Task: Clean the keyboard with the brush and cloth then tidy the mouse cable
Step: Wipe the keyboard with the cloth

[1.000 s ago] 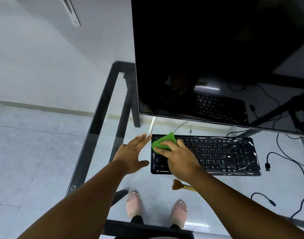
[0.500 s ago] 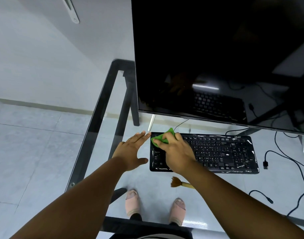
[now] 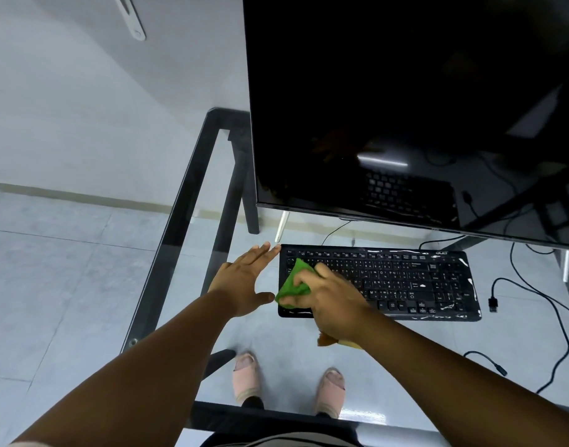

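A black keyboard (image 3: 405, 279) lies on the glass desk (image 3: 186, 195) under the monitor. My right hand (image 3: 331, 298) grips a bunched green cloth (image 3: 294, 283) and presses it on the keyboard's left end. My left hand (image 3: 244, 282) lies flat with straight fingers on the glass, its fingertips touching the keyboard's top left corner. The brush (image 3: 328, 340) lies on the glass in front of the keyboard, mostly hidden under my right wrist. No mouse is in view.
A large black monitor (image 3: 405, 108) hangs over the back of the desk. Loose black cables (image 3: 535, 291) with a USB plug (image 3: 493, 303) lie at the right. My feet (image 3: 247, 379) show through the glass below.
My right hand has drawn the green cloth from the keyboard's top left corner down toward its front left edge. My left hand has stayed beside the keyboard.
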`<action>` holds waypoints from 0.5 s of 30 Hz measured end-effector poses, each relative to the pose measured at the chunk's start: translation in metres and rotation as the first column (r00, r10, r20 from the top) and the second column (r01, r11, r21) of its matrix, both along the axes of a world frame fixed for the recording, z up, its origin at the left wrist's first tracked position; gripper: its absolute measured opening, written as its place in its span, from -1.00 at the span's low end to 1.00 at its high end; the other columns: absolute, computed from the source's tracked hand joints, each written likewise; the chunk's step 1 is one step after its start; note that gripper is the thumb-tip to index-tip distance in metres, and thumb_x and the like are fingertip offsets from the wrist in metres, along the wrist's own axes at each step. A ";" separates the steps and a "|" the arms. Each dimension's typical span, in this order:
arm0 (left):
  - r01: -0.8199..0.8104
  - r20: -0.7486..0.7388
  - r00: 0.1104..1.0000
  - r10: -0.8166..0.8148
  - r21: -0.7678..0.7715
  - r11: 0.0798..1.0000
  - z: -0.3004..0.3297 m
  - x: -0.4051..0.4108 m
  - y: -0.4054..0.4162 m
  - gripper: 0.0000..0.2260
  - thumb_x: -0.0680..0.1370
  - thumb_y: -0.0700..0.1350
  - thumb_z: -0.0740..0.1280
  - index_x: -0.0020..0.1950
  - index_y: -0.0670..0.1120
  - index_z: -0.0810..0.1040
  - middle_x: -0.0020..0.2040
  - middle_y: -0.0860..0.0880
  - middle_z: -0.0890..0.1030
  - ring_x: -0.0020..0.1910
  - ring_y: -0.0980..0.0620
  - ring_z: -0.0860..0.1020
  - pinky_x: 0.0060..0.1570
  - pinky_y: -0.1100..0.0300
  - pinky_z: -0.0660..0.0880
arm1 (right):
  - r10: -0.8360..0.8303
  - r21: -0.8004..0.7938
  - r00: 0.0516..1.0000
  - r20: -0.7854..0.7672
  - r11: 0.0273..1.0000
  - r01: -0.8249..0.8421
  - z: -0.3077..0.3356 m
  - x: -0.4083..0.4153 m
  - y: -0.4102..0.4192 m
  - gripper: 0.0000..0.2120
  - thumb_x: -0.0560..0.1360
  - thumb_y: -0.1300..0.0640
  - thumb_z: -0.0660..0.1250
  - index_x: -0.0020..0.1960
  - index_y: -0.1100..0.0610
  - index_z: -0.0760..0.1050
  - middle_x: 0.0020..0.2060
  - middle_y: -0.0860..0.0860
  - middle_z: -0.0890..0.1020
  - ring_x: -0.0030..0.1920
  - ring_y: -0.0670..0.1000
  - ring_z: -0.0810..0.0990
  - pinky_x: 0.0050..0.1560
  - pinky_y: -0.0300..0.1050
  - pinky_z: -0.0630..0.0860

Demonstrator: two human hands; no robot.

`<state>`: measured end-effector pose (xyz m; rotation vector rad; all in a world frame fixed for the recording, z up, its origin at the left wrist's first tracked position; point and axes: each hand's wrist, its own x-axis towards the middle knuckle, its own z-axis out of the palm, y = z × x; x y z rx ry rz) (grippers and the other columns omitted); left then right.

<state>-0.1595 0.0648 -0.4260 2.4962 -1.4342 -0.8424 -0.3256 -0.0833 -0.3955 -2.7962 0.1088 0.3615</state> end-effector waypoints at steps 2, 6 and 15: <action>-0.001 0.001 1.000 0.001 0.000 1.000 0.001 -0.001 0.000 -0.14 0.50 0.16 0.36 0.49 0.31 -0.28 0.58 0.19 -0.13 0.56 0.12 -0.08 0.43 -0.12 0.13 | 0.014 0.006 1.000 -0.014 1.000 -0.014 0.001 0.000 -0.007 -0.34 0.49 0.36 0.16 0.32 -0.34 0.41 0.14 -0.19 0.38 -0.01 -0.04 0.21 -0.14 -0.16 0.27; 0.000 -0.007 1.000 0.000 0.007 1.000 0.000 0.000 -0.001 -0.14 0.51 0.17 0.35 0.49 0.30 -0.29 0.58 0.19 -0.13 0.56 0.11 -0.09 0.44 -0.14 0.12 | -0.065 0.012 0.996 0.056 0.998 0.065 0.002 0.009 0.002 -0.37 0.47 0.36 0.20 0.30 -0.30 0.45 0.10 -0.15 0.40 -0.04 -0.03 0.21 -0.14 -0.15 0.27; -0.004 -0.009 1.000 0.004 0.006 1.000 0.001 0.000 -0.001 -0.15 0.50 0.16 0.36 0.51 0.29 -0.26 0.57 0.21 -0.13 0.56 0.12 -0.08 0.44 -0.15 0.11 | -0.048 0.073 0.999 -0.018 0.996 0.049 -0.001 0.000 -0.007 -0.34 0.47 0.37 0.12 0.24 -0.36 0.48 0.13 -0.19 0.38 -0.01 -0.08 0.18 -0.07 -0.19 0.24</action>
